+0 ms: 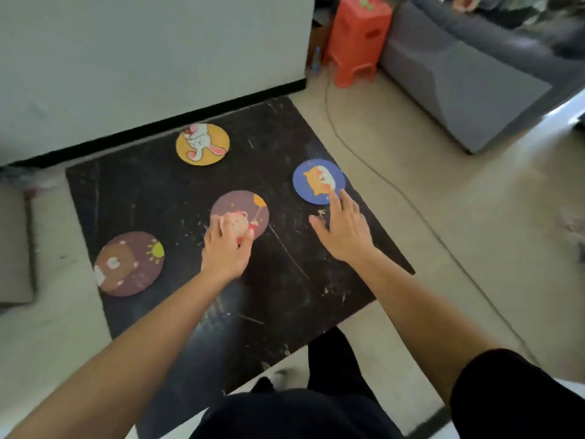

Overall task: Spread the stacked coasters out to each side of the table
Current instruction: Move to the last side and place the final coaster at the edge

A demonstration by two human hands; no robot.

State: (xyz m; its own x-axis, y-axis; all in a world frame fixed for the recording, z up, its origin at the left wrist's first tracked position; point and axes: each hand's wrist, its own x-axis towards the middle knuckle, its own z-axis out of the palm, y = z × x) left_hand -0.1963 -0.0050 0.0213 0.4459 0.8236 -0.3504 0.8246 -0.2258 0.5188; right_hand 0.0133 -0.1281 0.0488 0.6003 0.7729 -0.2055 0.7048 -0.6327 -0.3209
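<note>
Coasters [240, 213] under both hands [226, 251]

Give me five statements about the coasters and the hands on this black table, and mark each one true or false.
1. Four coasters lie on the black table. True.
2. The left hand rests on the yellow rabbit coaster. False: it rests on the mauve coaster near the middle.
3. The right hand touches the blue coaster with its fingertips. True.
4. The brown bear coaster lies under another coaster. False: it lies alone, near the table's left edge.
5. A green stool stands by the sofa. False: the stool is orange-red.
</note>
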